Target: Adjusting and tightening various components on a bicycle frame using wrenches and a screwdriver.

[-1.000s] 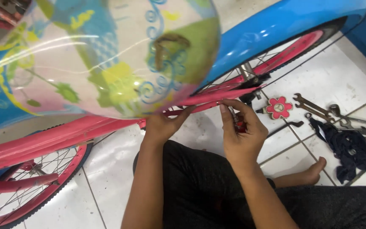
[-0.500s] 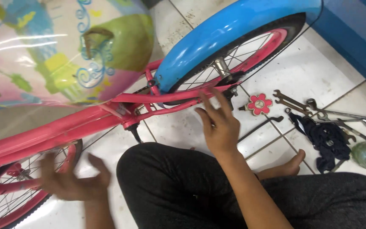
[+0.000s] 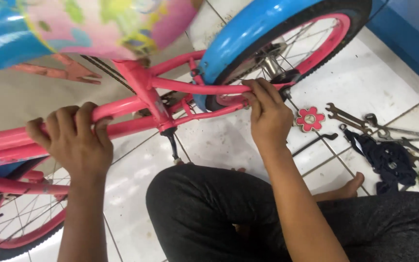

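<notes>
My left hand point(image 3: 76, 140) wrapped around pink frame point(image 3: 136, 104) tube, fingers curled over top. My right hand point(image 3: 267, 114) gripping thin rear stay beside wheel point(image 3: 316, 43), fingers closed on it. Frame lies tilted above tiled floor point(image 3: 219, 140), blue fender point(image 3: 248, 34) over tyre. Kickstand point(image 3: 173, 145) hangs down toward floor. Flower-shaped part point(image 3: 310, 119) on tiles just right of my hand; wrenches point(image 3: 350, 116) and dark rag point(image 3: 386, 157) farther right.

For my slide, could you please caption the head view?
Left hand and right hand grip a child's pink bicycle frame over a tiled floor.
</notes>
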